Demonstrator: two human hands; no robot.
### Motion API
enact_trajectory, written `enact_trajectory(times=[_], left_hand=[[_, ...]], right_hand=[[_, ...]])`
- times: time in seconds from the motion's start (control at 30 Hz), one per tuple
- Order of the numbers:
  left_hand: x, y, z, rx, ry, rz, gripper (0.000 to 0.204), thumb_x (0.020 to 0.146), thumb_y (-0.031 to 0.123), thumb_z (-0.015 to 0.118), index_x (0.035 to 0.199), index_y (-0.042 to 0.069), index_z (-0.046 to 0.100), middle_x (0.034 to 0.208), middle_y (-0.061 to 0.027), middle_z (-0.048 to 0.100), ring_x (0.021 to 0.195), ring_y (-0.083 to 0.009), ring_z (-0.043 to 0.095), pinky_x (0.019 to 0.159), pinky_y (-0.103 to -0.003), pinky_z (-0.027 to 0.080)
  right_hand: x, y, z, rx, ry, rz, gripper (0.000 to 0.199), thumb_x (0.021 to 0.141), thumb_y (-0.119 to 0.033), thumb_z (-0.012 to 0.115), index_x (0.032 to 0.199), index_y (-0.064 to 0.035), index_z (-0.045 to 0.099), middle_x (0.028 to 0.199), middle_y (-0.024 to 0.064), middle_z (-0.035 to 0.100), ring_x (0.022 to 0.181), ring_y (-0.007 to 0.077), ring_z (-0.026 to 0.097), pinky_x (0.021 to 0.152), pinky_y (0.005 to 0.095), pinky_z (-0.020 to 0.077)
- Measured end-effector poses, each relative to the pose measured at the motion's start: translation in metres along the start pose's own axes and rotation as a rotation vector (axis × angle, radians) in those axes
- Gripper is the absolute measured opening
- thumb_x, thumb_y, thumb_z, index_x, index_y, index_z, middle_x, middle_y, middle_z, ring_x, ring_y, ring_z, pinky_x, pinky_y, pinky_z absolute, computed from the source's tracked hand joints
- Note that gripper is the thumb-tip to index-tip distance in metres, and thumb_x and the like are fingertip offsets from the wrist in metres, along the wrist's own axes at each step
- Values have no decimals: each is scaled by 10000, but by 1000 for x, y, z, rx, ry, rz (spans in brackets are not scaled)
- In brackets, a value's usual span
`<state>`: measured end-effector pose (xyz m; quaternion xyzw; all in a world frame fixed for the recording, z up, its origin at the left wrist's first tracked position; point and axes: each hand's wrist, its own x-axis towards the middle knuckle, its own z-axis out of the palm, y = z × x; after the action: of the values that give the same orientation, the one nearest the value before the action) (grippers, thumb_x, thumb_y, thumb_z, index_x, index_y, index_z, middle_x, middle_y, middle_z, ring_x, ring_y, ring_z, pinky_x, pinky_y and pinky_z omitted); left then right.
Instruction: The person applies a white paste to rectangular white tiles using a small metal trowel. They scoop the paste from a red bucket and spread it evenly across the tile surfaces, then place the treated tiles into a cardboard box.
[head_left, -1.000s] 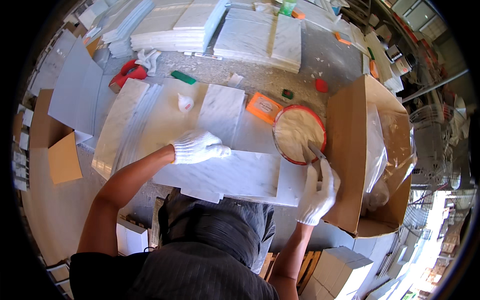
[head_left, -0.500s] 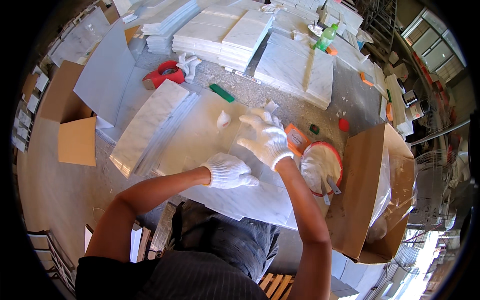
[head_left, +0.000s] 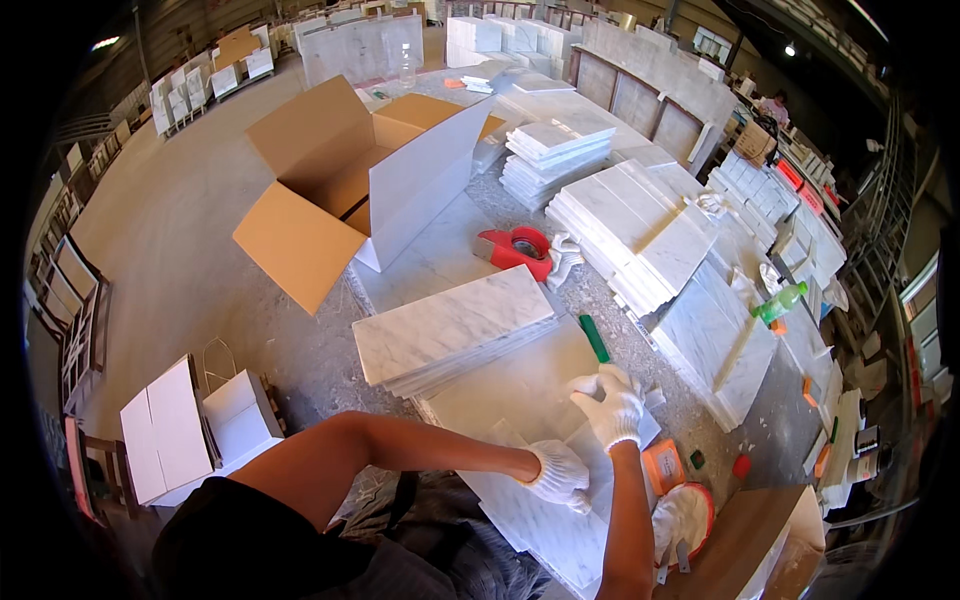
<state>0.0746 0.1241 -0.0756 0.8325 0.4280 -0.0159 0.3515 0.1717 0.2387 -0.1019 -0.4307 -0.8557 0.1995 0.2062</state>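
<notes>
My left hand (head_left: 562,477), in a white knit glove, lies on a white, grey-veined marble tile (head_left: 545,525) close to my body, fingers pointing right and holding nothing I can see. Farther out, my right hand (head_left: 610,405), gloved the same way, is over the pale slab (head_left: 500,395) with thumb and fingers curled in. Whatever is inside its grasp is hidden by the glove; the small white bottle seen earlier does not show. A stack of long marble tiles (head_left: 460,320) lies left of my hands. A green bar (head_left: 594,338) lies just beyond the right hand.
An open cardboard box (head_left: 300,240) stands far left, near a red tape dispenser (head_left: 518,248). At right are an orange box (head_left: 663,466), a red-rimmed bowl (head_left: 708,500) with scrapers and another carton (head_left: 745,540). Marble stacks (head_left: 630,225) and a green bottle (head_left: 780,302) sit at the back.
The view has swung left and up. My right hand has moved left to where the small white bottle stood, and its fingers have curled. The left hand stays on the tile.
</notes>
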Motion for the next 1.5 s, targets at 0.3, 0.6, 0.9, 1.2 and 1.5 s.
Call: enact_trajectory(times=[0.3,0.6,0.9,1.2,1.5], left_hand=[[5,-7,2,-98,-1,-60,501,920,538,538,947,89,760,940,-212,705,883,-408,670,813,-484,497],[13,3,-8,29,-120,-85,566,943,580,493,837,76,729,855,-189,704,851,-398,670,779,-500,495],[13,-2,-10,-29,-126,-109,520,951,557,523,857,96,744,831,-156,703,819,-360,665,760,-449,481],[15,0,-11,-41,-149,-112,521,948,548,534,849,78,736,815,-163,695,807,-359,662,751,-447,473],[16,-3,-10,-74,-146,-94,555,948,574,516,843,78,742,812,-161,701,795,-359,669,747,-455,485]], right_hand=[[-82,-28,-104,734,283,93,397,813,-77,793,1136,-52,565,1098,57,628,992,154,575,931,308,460],[-290,-31,-133,576,534,630,512,883,-290,717,1308,-29,603,1132,63,642,910,98,576,792,266,489],[-329,-33,-97,735,479,903,535,890,-246,724,1343,7,592,1242,134,635,1087,199,619,934,340,513],[-308,-25,-90,635,508,897,429,900,-202,707,1274,1,655,1157,130,651,926,159,623,777,284,515],[-300,-19,-88,681,512,865,424,888,-170,731,1270,-2,662,1100,102,668,900,133,606,781,274,506]])
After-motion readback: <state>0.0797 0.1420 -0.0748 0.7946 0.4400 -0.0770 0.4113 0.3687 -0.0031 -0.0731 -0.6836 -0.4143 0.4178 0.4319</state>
